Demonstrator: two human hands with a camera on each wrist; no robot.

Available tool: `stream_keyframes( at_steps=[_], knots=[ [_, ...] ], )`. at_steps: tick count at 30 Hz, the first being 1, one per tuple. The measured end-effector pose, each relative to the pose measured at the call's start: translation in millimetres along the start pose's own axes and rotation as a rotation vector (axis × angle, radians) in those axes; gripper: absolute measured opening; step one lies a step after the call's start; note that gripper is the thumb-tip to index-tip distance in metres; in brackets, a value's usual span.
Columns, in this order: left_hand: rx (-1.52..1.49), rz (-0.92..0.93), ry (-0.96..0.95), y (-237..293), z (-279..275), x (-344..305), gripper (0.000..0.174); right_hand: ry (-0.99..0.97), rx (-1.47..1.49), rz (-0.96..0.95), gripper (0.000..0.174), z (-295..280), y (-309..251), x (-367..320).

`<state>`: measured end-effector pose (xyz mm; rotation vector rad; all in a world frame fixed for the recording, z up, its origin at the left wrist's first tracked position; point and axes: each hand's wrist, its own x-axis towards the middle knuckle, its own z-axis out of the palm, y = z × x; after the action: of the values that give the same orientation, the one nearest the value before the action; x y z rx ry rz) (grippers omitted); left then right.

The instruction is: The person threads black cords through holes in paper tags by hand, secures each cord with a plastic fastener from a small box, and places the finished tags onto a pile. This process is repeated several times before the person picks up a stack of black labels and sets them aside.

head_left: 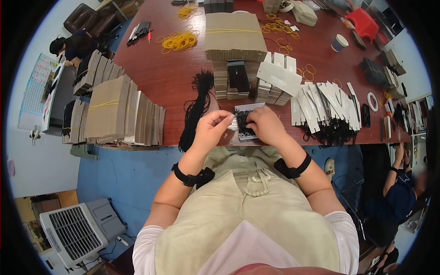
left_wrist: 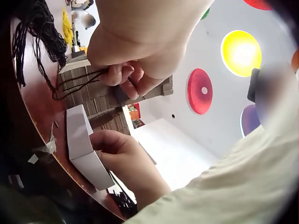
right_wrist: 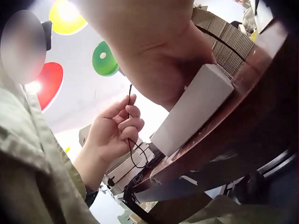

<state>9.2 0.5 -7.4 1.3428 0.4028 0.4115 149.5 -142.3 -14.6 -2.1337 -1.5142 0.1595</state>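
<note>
My left hand [head_left: 211, 129] is raised just left of the small white box [right_wrist: 192, 114] at the table's front edge. Between its thumb and fingers it pinches a thin black cord [right_wrist: 131, 157], which hangs in a loop below the hand in the right wrist view. My right hand [head_left: 268, 124] reaches into the box, among small black pieces [head_left: 242, 121]. Its fingertips are hidden inside the box, and I cannot tell whether they grip a piece. A thick bundle of black cords [head_left: 197, 110] lies on the table left of my left hand.
Stacks of grey-brown card [head_left: 236, 36] stand behind the box. More bundled card [head_left: 107, 107] sits at the left table edge. White tags with black cords [head_left: 325, 107] are piled on the right. Yellow rubber bands [head_left: 178, 41] and a paper cup [head_left: 339, 43] lie farther back.
</note>
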Motion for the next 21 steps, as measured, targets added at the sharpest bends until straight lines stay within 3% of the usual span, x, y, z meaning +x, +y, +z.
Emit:
stream_keyframes(
  at_steps=[3, 9, 12, 15, 19, 21],
  knots=[
    [0.011, -0.034, 0.014, 3, -1, -1, 0.013, 0.003, -0.150, -0.046, 0.013, 13, 4, -3],
    [-0.055, -0.101, 0.012, 11, 0, -2, 0.014, 0.188, 0.058, -0.057, 0.007, 1, -1, -1],
    [-0.077, -0.113, -0.013, 14, 2, -1, 0.014, 0.203, 0.273, 0.057, 0.004, -4, 2, 2],
    [-0.043, -0.105, -0.013, 12, 7, 0, 0.014, 0.069, 0.989, 0.333, 0.001, -13, -3, 8],
    [0.016, -0.074, -0.012, 12, 12, 4, 0.013, 0.002, 1.168, 0.295, 0.001, -18, 1, 14],
    [0.001, -0.075, -0.018, 11, 13, 4, 0.013, 0.030, 1.407, 0.380, 0.001, -24, -9, 14]
  ],
)
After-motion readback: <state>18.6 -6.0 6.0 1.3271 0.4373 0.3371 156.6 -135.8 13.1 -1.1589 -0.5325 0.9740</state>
